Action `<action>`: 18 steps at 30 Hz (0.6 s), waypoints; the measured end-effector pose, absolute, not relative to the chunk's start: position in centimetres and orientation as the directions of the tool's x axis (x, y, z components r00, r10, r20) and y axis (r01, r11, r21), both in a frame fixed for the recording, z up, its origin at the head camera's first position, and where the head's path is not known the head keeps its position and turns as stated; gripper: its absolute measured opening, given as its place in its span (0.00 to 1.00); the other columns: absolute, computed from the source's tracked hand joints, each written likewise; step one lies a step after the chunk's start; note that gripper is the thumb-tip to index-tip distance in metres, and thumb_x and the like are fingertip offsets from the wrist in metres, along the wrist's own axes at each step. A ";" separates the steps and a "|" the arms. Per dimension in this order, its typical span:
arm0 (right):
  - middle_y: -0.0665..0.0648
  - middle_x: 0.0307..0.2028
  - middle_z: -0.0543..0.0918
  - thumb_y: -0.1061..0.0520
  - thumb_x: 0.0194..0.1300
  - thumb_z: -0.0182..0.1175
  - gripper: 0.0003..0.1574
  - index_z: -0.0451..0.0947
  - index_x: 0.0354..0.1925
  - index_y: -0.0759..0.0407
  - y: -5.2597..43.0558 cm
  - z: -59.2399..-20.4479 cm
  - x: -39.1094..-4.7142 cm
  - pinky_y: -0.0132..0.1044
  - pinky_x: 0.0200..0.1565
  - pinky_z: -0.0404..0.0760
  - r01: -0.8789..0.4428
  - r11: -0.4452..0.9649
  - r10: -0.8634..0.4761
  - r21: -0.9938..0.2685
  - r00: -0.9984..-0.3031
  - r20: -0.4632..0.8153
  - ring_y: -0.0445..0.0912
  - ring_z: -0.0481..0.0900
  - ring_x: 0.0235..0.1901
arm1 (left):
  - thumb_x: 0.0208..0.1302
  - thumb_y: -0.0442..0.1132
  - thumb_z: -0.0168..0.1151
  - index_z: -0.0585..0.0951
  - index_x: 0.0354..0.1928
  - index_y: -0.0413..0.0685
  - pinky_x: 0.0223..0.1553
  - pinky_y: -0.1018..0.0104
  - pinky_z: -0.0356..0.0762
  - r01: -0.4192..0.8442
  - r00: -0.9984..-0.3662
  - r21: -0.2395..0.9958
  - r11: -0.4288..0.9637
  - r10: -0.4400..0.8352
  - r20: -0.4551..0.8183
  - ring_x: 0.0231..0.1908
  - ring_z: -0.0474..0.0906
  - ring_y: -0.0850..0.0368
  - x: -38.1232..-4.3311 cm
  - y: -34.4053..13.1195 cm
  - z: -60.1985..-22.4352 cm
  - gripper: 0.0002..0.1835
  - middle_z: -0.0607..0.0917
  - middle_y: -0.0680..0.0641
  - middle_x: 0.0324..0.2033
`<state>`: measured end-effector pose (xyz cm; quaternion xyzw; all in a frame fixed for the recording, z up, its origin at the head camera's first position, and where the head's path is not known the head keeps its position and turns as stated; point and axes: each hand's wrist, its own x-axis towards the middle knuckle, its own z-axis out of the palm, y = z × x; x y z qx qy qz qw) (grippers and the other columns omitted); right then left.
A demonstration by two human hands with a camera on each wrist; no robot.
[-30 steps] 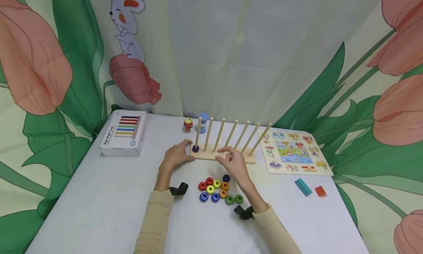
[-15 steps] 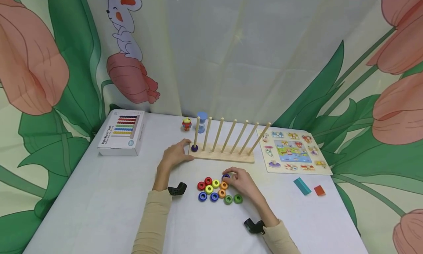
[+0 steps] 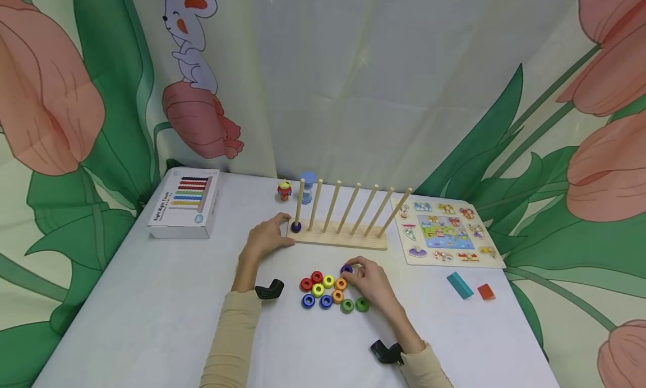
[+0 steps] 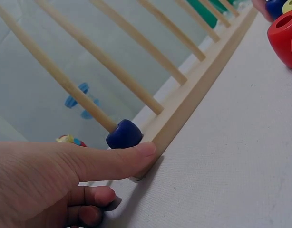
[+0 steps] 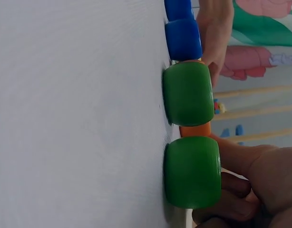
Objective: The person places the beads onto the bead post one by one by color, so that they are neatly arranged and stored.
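In the head view, my left hand (image 3: 264, 236) holds the left end of a wooden peg stand (image 3: 343, 239), its thumb along the front corner. One dark blue bead (image 4: 124, 135) sits at the foot of the leftmost peg; the other pegs are bare. My right hand (image 3: 372, 278) pinches another dark blue bead (image 3: 346, 269) between thumb and index finger, at the far edge of a loose group in front of the stand. Around it lie red beads (image 3: 305, 284), yellow beads (image 3: 328, 281), orange beads (image 3: 340, 284), blue beads (image 3: 326, 301) and green beads (image 5: 192, 172). The right wrist view hides the pinched bead.
A white box (image 3: 184, 203) lies at the back left. Behind the stand are a small toy figure (image 3: 284, 190) and a blue hourglass (image 3: 308, 187). To the right lie a picture puzzle board (image 3: 449, 259), a teal block (image 3: 460, 285) and a red-orange block (image 3: 486, 291).
My right hand has come down from over the peg stand toward the beads and taken hold of the far dark blue one. My left hand stays at the stand's end.
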<state>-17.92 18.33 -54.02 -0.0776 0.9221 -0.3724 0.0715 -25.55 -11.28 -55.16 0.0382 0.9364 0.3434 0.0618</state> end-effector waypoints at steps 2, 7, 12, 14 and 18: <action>0.48 0.11 0.66 0.48 0.58 0.67 0.18 0.81 0.44 0.54 18.1 -54.0 -18.0 0.32 0.16 0.57 -0.090 0.710 -0.183 -0.699 -0.981 -0.059 0.40 0.61 0.11 | 0.49 0.56 0.72 0.69 0.64 0.56 0.32 0.57 0.68 0.029 -0.990 0.639 0.769 0.113 -0.090 0.28 0.71 0.53 -25.5 -11.3 -55.2 0.39 0.80 0.50 0.30; 0.48 0.11 0.65 0.46 0.59 0.66 0.17 0.80 0.44 0.53 16.9 -52.8 -18.0 0.32 0.15 0.56 -0.121 0.694 -0.169 -0.710 -0.986 0.002 0.41 0.60 0.11 | 0.49 0.55 0.72 0.69 0.64 0.56 0.35 0.52 0.70 0.020 -0.989 0.637 0.771 0.107 -0.098 0.30 0.73 0.51 -25.3 -11.3 -55.3 0.39 0.82 0.46 0.38; 0.49 0.12 0.66 0.44 0.60 0.65 0.18 0.81 0.45 0.50 14.6 -50.1 -18.1 0.32 0.15 0.57 -0.207 0.661 -0.203 -0.721 -0.975 0.094 0.41 0.60 0.11 | 0.49 0.56 0.71 0.69 0.64 0.57 0.34 0.54 0.70 0.026 -0.989 0.645 0.763 0.116 -0.096 0.30 0.73 0.51 -25.3 -11.3 -55.3 0.39 0.82 0.47 0.36; 0.49 0.12 0.66 0.43 0.60 0.65 0.18 0.81 0.45 0.50 13.5 -48.6 -18.3 0.33 0.15 0.56 -0.257 0.633 -0.225 -0.730 -0.964 0.144 0.42 0.59 0.11 | 0.49 0.55 0.72 0.70 0.63 0.57 0.33 0.56 0.68 0.027 -0.988 0.649 0.760 0.120 -0.099 0.29 0.72 0.52 -25.3 -11.3 -55.1 0.38 0.80 0.48 0.32; 0.50 0.11 0.65 0.42 0.62 0.63 0.19 0.81 0.46 0.49 11.2 -44.9 -19.3 0.34 0.14 0.56 -0.351 0.573 -0.257 -0.740 -0.935 0.245 0.43 0.59 0.10 | 0.50 0.55 0.72 0.69 0.63 0.56 0.30 0.58 0.65 0.032 -0.987 0.655 0.755 0.126 -0.097 0.27 0.71 0.53 -25.5 -11.4 -54.9 0.38 0.78 0.50 0.29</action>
